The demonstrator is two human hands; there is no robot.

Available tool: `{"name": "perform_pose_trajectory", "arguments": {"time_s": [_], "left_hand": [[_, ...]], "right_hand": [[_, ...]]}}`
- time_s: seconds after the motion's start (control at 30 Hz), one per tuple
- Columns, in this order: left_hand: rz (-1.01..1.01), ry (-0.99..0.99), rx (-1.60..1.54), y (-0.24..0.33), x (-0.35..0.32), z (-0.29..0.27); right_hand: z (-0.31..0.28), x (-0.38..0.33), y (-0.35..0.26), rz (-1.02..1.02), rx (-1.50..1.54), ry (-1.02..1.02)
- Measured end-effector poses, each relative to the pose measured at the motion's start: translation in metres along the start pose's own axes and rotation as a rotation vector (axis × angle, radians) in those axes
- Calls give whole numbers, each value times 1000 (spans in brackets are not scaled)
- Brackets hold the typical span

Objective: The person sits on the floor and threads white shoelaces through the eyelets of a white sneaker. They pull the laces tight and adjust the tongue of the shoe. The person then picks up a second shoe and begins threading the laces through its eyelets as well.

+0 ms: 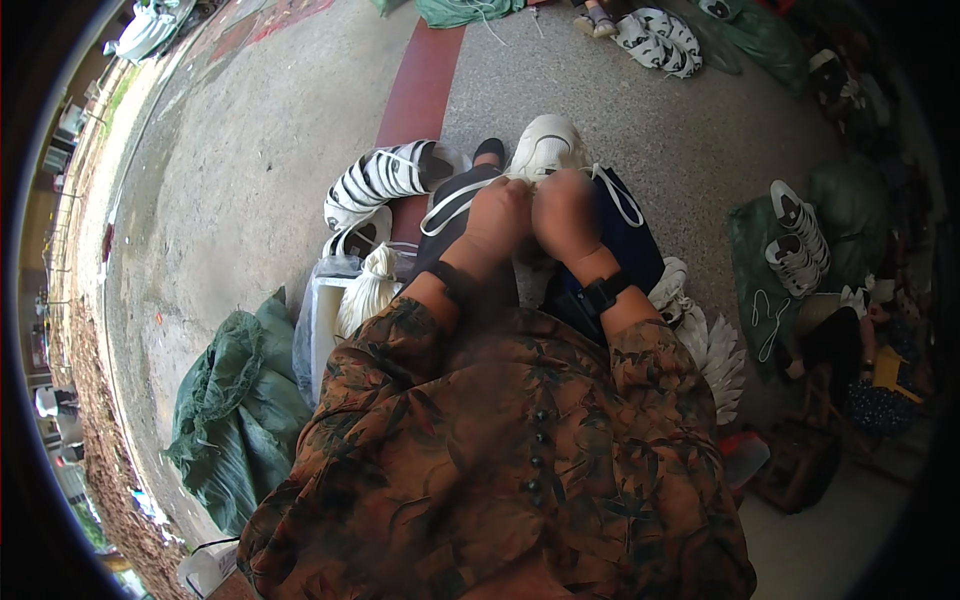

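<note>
A white sneaker (548,143) rests in front of me over my lap, its toe pointing away. Both hands are at its near end, close together. My left hand (500,215) is closed on a white shoelace (452,207), which loops out to the left. Beside it my right hand (568,215), partly blurred, is curled closed, with a loop of lace (622,198) coming out on its right. The fingertips and the lacing between the hands are hidden behind my knuckles.
Left of my legs lie nested black-and-white shoes (385,180). Nearer are a bundle of white laces (370,292) and a green sack (245,400). More white laces (708,350) hang at my right. Farther right, shoes (797,245) lie on green sacking, near another person.
</note>
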State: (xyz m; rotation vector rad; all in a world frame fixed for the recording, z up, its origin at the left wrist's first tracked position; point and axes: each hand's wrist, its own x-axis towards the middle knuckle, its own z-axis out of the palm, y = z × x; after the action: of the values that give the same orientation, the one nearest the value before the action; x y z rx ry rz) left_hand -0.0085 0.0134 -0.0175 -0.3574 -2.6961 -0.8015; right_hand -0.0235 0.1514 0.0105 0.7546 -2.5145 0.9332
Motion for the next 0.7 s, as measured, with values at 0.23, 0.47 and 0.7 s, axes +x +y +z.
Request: {"name": "perform_pose_trajectory", "arguments": {"time_s": [0.23, 0.47, 0.7], "left_hand": [[-286, -31, -454, -4, 4, -14], [-375, 3, -429, 6, 0, -23], [437, 196, -307, 32, 9, -35]], "right_hand": [[14, 7, -2, 4, -163, -137], [-23, -9, -13, -202, -125, -361], [-60, -38, 21, 129, 145, -166]]}}
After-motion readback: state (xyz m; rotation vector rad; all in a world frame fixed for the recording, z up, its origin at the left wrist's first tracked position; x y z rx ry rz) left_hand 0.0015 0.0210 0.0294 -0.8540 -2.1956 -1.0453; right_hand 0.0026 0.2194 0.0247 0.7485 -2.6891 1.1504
